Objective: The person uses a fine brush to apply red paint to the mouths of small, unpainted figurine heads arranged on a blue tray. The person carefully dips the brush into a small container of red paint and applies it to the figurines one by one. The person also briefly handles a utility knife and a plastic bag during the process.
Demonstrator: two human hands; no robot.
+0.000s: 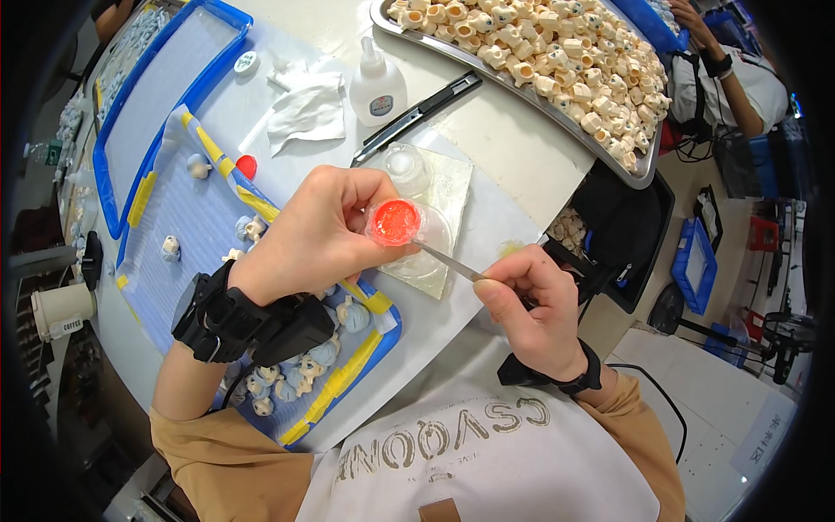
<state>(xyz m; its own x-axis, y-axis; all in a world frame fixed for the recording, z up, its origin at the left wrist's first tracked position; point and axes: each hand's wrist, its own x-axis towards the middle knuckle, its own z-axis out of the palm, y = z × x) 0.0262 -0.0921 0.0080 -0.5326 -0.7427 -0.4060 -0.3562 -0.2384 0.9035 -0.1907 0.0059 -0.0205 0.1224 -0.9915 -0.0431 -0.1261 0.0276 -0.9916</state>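
Head view, and here we are: the left hand has its thumb and fingers pinched around a small round translucent cup of glossy orange-red paste, right at the centre of the clock. In from four o'clock comes the right hand, thumb and forefinger pressed on a thin silver metal tool. Its tip meets the cup's lower edge; whether it dips inside, I can't tell.

Progress check: the cup is open, paste in place, tool at the edge, so this looks mid-job; how much working remains, the view won't say.

Over at nine o'clock, a blue-rimmed, yellow-taped tray carries cream-and-pale-blue figure pieces, no orange-red that I can make out. At one o'clock, bare cream pieces heap up! And at twelve, a white plastic squeeze bottle.
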